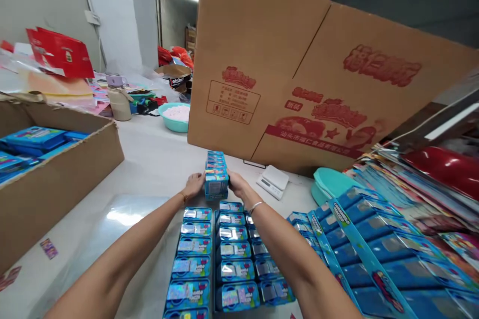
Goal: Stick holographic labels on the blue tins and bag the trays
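Left hand and right hand clasp a row of blue boxes on a table.
Both are half-curled, one against each side; the row stands before a large carton, left of a white scale, just beyond lines of similar boxes.

Left forearm: bare; wrist fitted with a thin, gold-coloured, looped bracelet. Right forearm: bare; wrist fitted with a narrow, curved, shiny, silver-coloured bangle.
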`<state>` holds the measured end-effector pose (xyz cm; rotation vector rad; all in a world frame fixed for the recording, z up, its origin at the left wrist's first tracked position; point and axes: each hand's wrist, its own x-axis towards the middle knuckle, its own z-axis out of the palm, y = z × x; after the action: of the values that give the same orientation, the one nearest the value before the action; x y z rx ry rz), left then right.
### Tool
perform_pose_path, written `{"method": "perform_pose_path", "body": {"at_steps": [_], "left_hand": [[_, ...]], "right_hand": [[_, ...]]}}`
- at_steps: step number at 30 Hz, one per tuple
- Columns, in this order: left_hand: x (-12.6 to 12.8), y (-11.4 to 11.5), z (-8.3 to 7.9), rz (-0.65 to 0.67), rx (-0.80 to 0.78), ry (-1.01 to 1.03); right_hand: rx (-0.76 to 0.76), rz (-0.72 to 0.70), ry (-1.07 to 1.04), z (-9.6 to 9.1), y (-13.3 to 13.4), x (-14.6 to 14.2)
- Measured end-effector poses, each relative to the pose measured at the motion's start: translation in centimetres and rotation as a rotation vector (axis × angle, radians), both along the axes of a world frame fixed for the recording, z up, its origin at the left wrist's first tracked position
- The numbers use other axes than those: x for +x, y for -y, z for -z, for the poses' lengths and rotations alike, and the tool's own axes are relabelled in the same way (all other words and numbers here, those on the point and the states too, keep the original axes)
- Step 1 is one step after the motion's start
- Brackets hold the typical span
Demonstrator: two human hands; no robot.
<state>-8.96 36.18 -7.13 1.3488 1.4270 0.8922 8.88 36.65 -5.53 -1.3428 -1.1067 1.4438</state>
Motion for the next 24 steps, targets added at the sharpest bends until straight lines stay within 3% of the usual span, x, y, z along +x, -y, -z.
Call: {"method": "perform_pose_path", "body": {"at_steps": [3, 5, 7, 9, 11, 14, 15, 17, 19, 21, 24], "left_hand": [[-0.7, 0.5, -2.0, -0.039, 0.014, -0.052], [-1.7, 2.5, -4.0, -0.092, 0.050, -0.062], [-2.4, 7.0, -5.6, -0.155, 0.127, -0.044], [-2.2, 14.4, -6.1, -0.200, 0.249, 0.006], [-0.4, 23.3, -4.5, -0.180, 0.381, 0.087], [5.1, 34.8, 0.9, 0.315, 0.316, 0.089], [7.4, 37.1, 3.0, 0.352, 0.324, 0.113], [11.8, 39.2, 6.4, 0.252, 0.278, 0.091], [15.4, 38.9, 8.3, 0.095, 0.235, 0.057], [17.8, 37.9, 8.7, -0.013, 0.227, 0.044], [20.0, 36.9, 7.8, -0.108, 0.250, 0.063]], "right_hand": [[0.111, 0.070, 0.055, -2.0, 3.1, 4.8], [0.206, 0.135, 0.072, -2.9, 7.5, 8.4], [0.277, 0.206, 0.075, -2.6, 13.5, 11.6], [0.312, 0.287, 0.072, -0.7, 19.9, 13.6], [0.303, 0.348, 0.054, 2.4, 25.3, 14.2], [0.270, 0.383, 0.017, 7.4, 29.8, 13.4], [0.266, 0.394, 0.008, 8.6, 30.3, 12.9], [0.269, 0.404, -0.007, 10.3, 30.6, 12.1], [0.278, 0.401, -0.023, 10.7, 30.3, 11.6], [0.286, 0.399, -0.040, 10.5, 29.9, 11.5], [0.291, 0.421, -0.061, 10.0, 29.4, 11.9]]}}
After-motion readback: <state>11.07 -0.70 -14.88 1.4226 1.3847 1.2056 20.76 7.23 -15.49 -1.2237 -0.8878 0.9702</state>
